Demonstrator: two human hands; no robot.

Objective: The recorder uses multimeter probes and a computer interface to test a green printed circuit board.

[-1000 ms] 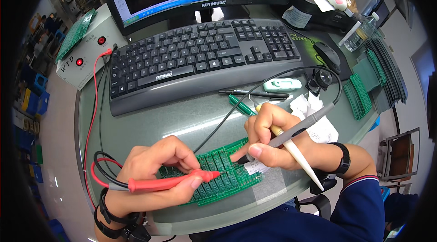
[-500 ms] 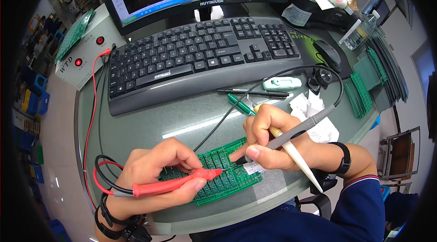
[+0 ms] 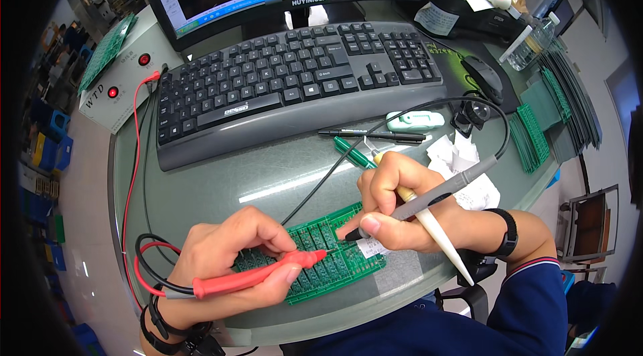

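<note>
My left hand (image 3: 224, 245) is closed around a red test probe (image 3: 234, 280), its metal tip pointing right over the green circuit board panel (image 3: 328, 275). My right hand (image 3: 395, 185) grips a grey-and-black test probe (image 3: 435, 192), whose dark end comes down close to the red probe's tip. Whether either tip touches the board I cannot tell. Also tucked through my right fingers is a slim cream-handled tool (image 3: 447, 252) with a small metal end. A white paper label (image 3: 370, 247) sits on the board beside my right fingers. My left hand covers the board's left part.
Beyond my hands lie a green marker (image 3: 353, 153), black pen (image 3: 375, 135), mint-coloured cutter-like item (image 3: 415, 121) and crumpled paper (image 3: 479, 192). A keyboard (image 3: 234, 111), monitor (image 3: 281, 4) and mouse (image 3: 482, 78) stand farther back. A probe lead (image 3: 328, 178) crosses the table; boards (image 3: 532, 138) are stacked right.
Both hands keep their grips and stay almost in place over the board. The whole view has shifted very slightly.
</note>
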